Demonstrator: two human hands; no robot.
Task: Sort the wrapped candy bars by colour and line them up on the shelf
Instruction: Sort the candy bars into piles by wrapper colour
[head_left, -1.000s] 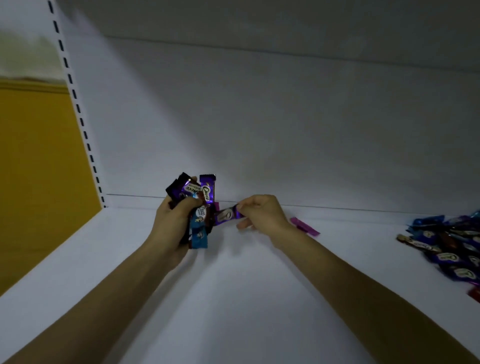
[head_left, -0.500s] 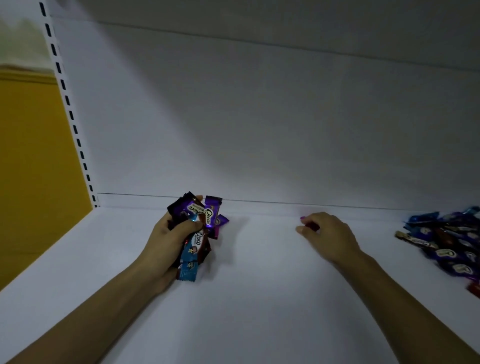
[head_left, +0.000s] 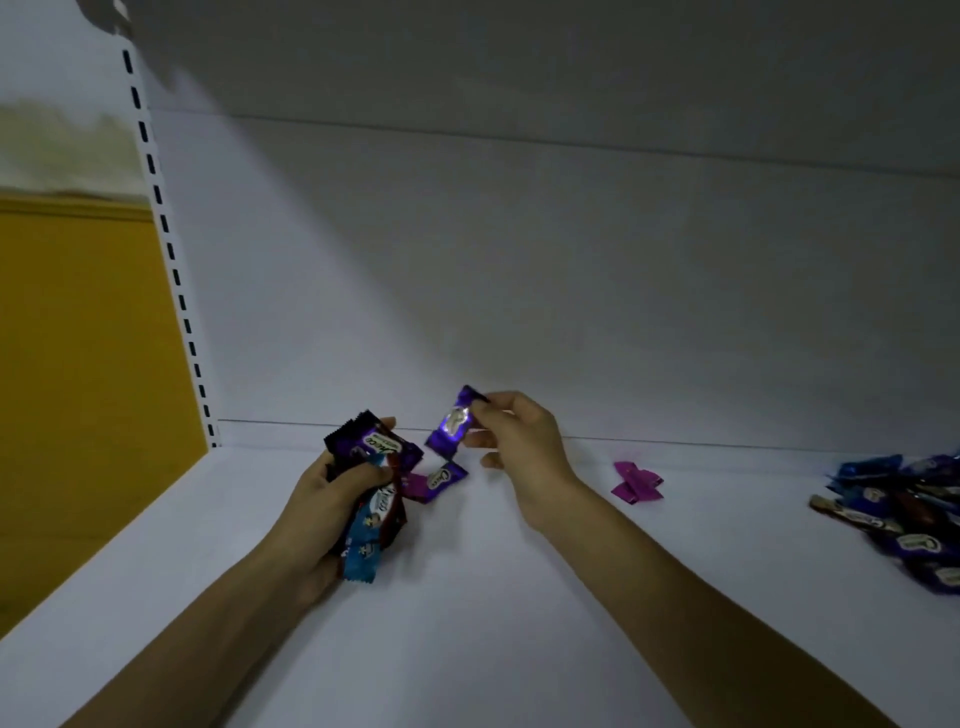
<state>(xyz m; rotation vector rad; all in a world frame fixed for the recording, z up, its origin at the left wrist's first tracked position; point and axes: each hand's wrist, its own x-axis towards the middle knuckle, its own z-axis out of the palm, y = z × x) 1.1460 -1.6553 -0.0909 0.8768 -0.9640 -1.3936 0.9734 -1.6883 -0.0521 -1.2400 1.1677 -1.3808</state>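
purple bar: pinched at its upper right edge by the right hand, held tilted above the back of the shelf, label catching glare.
right hand: thumb and forefinger pinch the purple bar; other fingers loosely curled below, holding nothing.
bundle of bars: clutched in the left hand; mix of dark purple, brown and light blue wrappers, blue one sticking out at the bottom.
left hand: fingers curled round the bundle, thumb pressed across the front.
loose purple bar: beside the bundle on its right, below the pinched bar; can't tell whether it lies on the shelf or sticks out of the bundle.
magenta bars: two, lying crossed on the shelf near the back, right of the right hand, apart from it.
unsorted pile: blue, purple and brown bars heaped at far right edge of shelf.
shelf: white board, white back panel.
slotted upright: left of the back panel, yellow wall beyond.
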